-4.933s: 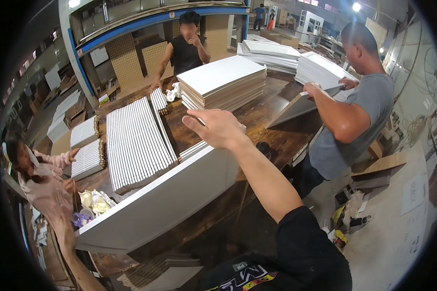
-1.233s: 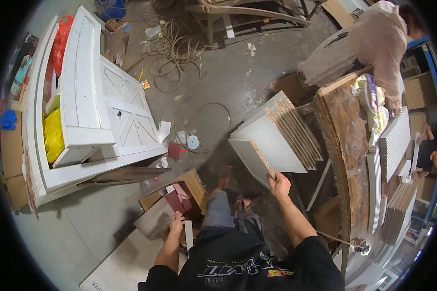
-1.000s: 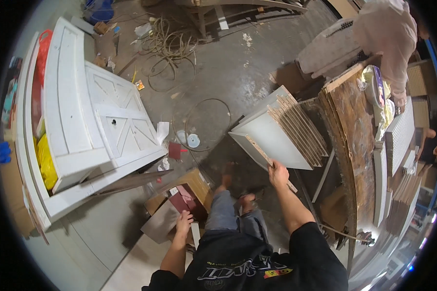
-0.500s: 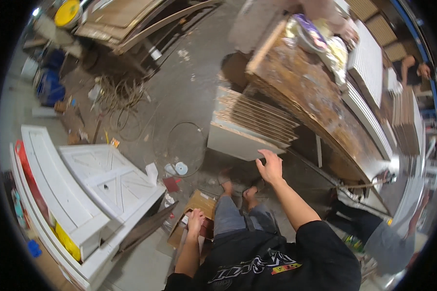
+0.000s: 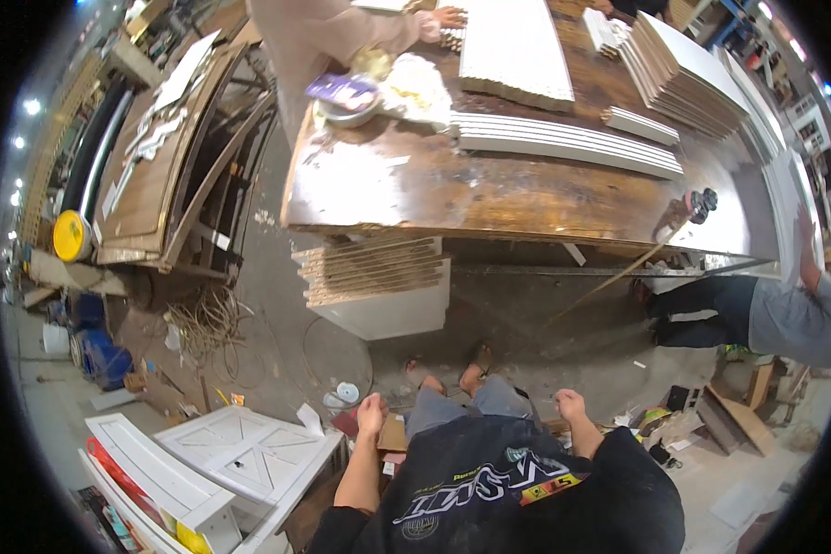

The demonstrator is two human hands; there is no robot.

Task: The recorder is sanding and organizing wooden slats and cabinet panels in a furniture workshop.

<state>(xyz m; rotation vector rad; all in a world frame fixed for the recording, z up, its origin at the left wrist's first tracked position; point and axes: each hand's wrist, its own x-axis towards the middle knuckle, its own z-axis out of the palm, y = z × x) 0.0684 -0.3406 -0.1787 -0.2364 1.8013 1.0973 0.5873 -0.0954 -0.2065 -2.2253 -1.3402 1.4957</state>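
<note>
Left hand [image 5: 371,407] curled into a loose fist, holding nothing; right hand [image 5: 571,405] likewise closed and empty, both hanging at the person's sides above the concrete floor [image 5: 277,305]. Nearest thing ahead: a stack of white panels [image 5: 379,286], brown raw edges showing in layers, standing on the floor under the front edge of the worn wooden table [image 5: 489,189]. On the table, a shallow bowl [image 5: 346,102] holds rags or wrappers; white slats [image 5: 563,143] lie alongside. White cabinet doors [image 5: 240,457] lie lower left.
</note>
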